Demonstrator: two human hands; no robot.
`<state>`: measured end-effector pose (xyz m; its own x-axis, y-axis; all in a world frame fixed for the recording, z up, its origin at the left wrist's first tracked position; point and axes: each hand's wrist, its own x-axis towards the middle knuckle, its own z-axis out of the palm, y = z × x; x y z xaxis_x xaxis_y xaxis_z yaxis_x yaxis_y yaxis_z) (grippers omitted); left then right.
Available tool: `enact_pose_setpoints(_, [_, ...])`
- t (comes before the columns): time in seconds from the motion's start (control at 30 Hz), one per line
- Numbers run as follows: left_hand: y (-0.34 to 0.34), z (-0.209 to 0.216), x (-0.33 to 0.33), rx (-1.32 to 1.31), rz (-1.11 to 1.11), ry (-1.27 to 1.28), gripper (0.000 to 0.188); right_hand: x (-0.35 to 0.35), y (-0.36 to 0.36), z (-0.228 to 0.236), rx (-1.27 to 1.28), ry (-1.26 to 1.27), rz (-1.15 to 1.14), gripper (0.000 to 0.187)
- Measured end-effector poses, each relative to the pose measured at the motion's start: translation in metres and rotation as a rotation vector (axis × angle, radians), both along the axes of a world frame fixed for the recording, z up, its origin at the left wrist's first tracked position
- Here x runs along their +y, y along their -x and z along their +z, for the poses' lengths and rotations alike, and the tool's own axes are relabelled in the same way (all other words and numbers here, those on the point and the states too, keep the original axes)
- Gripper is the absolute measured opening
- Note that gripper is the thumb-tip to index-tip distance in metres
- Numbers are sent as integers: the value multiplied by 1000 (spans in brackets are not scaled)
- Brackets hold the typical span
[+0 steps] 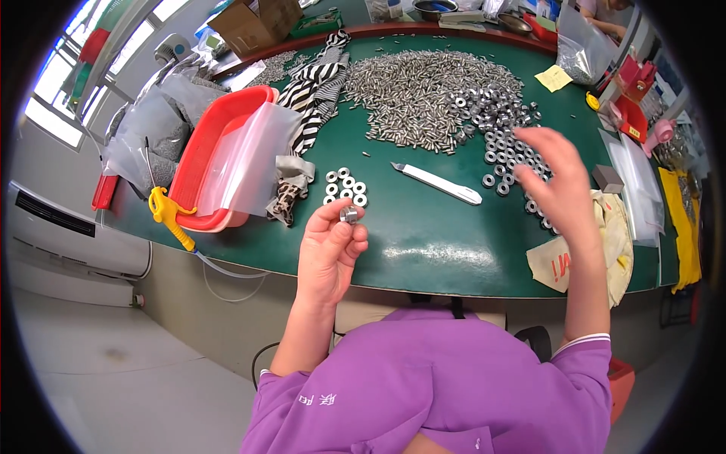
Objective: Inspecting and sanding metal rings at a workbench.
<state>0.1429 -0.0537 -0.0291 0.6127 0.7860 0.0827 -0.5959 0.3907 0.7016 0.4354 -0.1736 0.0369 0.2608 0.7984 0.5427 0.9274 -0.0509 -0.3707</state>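
Between thumb and fingers, my left hand (pixel 330 246) pinches a small shiny metal ring (pixel 348 215) above the near edge of the table. Just beyond it, several flat metal rings (pixel 345 183) lie in a tidy group on the green tabletop. My right hand (pixel 558 175) hovers at the right over a loose spread of metal rings (pixel 499 144), its thumb and fingers apart with nothing seen in them. Farther back, those rings run into a big heap of small metal pins (pixel 423 94). A white utility knife (pixel 436 183) lies between my hands.
At the left stand a red plastic bin (pixel 219 144) with a clear bag over it and a yellow air blow gun (pixel 170 216). Striped cloth (pixel 310 98) lies beside the bin. A stained cloth (pixel 548 265) sits under my right forearm. Another person (pixel 605 15) is at the far right.
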Motion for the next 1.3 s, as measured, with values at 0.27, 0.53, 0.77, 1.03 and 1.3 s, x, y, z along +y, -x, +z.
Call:
enact_pose_setpoints(0.27, [-10,20,-8,255,150,-95,32,36,38,-31,-115,287,139,38])
enact_pose_setpoints(0.53, [-11,22,-5,236,160,-120,24,40,41,-57,-125,307,137,27])
enact_pose_setpoints(0.77, [-14,22,-1,191,170,-166,47,35,46,-43,296,150,232,20])
enact_pose_setpoints(1.03, [-9,16,11,195,284,-206,55,17,60,-7,615,157,480,25])
enact_pose_setpoints(1.3, [-10,16,14,217,281,-215,60,15,74,-12,308,23,545,30])
